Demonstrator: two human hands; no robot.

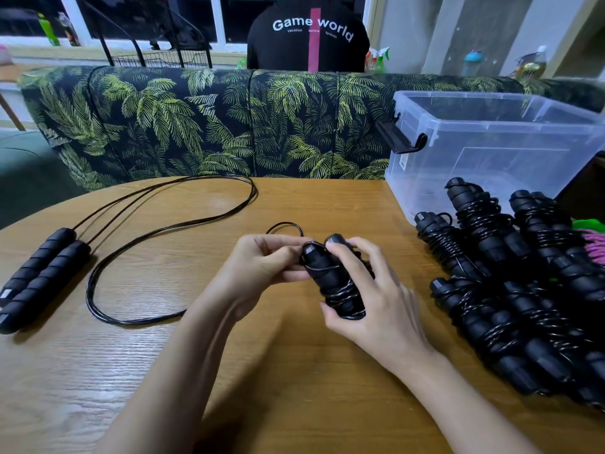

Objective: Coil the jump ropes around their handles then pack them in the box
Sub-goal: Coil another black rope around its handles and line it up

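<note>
Ctr of the bench (262,381): both hands are on one black jump rope (343,294). Its handle pair (319,257) sits side by side and tilted, w/ cord wound round the lower half. The right hand (376,299) grips the pair from the right, fingers curled over, thumb by the lower end, index fingertip up on the top caps. The left hand (265,260) pinches the cord right at the handle tops, thumb and fingers closed on it. A short loose loop (285,225) of cord arcs out just behind the hands.

Left side: an uncoiled rope (170,229). Its ribbed handles (42,276) lie together, parallel, near the bench edge. The cord trails in long loops across the wood toward the sofa (196,126) and back near the left forearm.

Right side: a pile of coiled ropes (510,290), all black, cords wrapped round handles, lying against each other by the bench's right edge. A bit of pink and green rope (594,240) shows past the pile at the frame edge. Just behind the pile is the clear plastic box (491,142) w/ a black latch (402,137), at the far right corner. Can't tell what, if anything, is inside.

Behind the bench is the sofa back w/ palm-leaf print. Beyond it is a person (309,37) in a black top lettered "Game world", back to the camera.
</note>
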